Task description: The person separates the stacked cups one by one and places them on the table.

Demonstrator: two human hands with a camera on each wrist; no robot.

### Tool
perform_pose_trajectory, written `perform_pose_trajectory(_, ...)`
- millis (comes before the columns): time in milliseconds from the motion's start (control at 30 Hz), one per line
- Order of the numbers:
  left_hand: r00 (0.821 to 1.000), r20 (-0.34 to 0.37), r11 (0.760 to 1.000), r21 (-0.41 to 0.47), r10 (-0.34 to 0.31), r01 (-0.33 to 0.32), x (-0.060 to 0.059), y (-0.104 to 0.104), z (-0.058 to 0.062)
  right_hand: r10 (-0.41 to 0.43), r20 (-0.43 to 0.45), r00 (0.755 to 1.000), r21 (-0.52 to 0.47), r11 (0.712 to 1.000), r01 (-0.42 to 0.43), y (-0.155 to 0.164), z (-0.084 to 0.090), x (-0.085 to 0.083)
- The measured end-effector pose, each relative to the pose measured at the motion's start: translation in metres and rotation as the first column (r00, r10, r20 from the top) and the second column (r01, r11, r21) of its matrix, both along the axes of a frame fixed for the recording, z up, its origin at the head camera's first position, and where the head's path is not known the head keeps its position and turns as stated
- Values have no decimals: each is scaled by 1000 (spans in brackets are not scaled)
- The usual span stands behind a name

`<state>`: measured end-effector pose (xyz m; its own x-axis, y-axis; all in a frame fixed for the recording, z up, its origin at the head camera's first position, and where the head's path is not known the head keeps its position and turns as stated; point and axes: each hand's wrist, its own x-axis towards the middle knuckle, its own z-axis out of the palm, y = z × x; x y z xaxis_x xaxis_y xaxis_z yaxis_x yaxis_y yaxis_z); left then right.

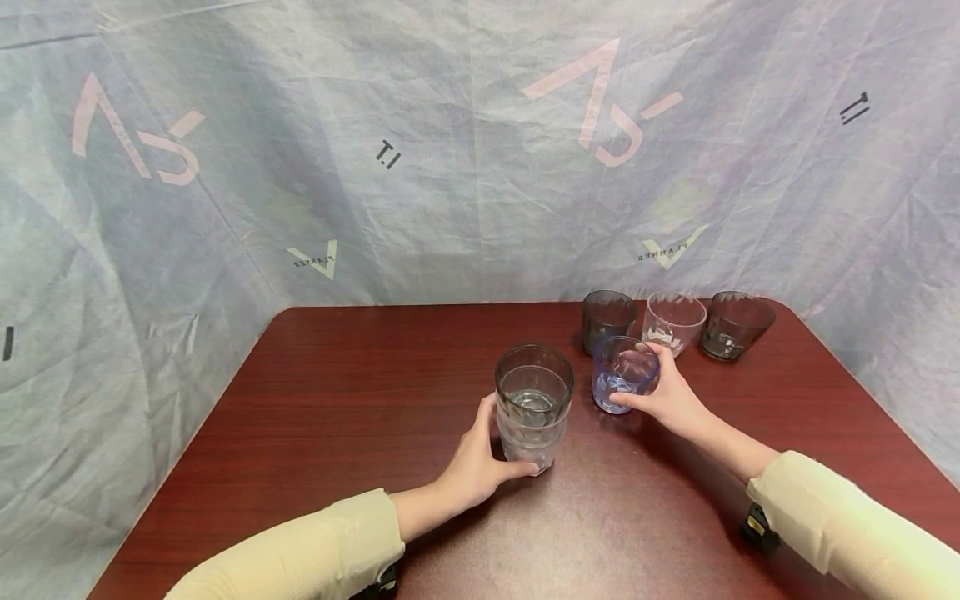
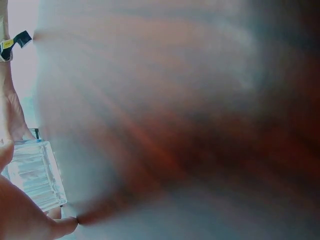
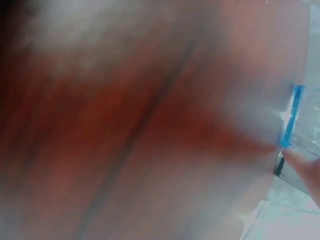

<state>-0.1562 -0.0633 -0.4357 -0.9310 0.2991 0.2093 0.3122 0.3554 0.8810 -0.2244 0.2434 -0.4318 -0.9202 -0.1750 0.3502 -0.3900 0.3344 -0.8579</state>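
Dark red table [image 1: 322, 400], grey crinkled backdrop [image 1: 465, 167]

A glossy, dark red wood-grain bench [image 1: 360, 400] carries clear, faceted glass-like tumblers: a stacked pair [image 1: 533, 408] near the middle, gripped by the left hand [image 1: 472, 467], and a blue-tinted one [image 1: 622, 373] held by the right hand [image 1: 675, 398]. Two smoky tumblers [image 1: 606, 318] [image 1: 735, 323] and a colourless one [image 1: 673, 321] line the far edge. Behind hangs a creased, matt, cloth-like printed backdrop [image 1: 450, 150]. The sleeves [image 1: 300, 558] look like soft cream cloth.
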Motion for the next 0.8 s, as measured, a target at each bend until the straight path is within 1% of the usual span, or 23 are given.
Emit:
perform_pose_trajectory(233,1000,1,1000,-6,7,-7,1,0,1,-1,22,1000,22,1000,1,0,2,3)
perform_pose_trajectory(333,1000,3,1000,-12,12,-12,1,0,1,8,-8,1000,51,999,-7,1,6,4)
perform_pose_trajectory(400,1000,4,1000,-15,16,-16,1,0,0,22,-49,999,62,998,-19,3,11,4)
perform_pose_trajectory(467,1000,6,1000,-13,16,-16,0,0,0,27,-103,994,66,998,-20,5,19,4)
perform_pose_trajectory(633,1000,5,1000,-12,10,-10,0,0,0,50,-224,973,30,999,-45,7,47,3)
perform_pose_trajectory(733,1000,4,1000,-14,10,-10,0,0,0,92,-270,959,23,996,-90,5,62,4)
perform_pose_trajectory(800,1000,5,1000,-15,11,-11,0,0,0,136,-288,948,9,990,-139,1,71,6)
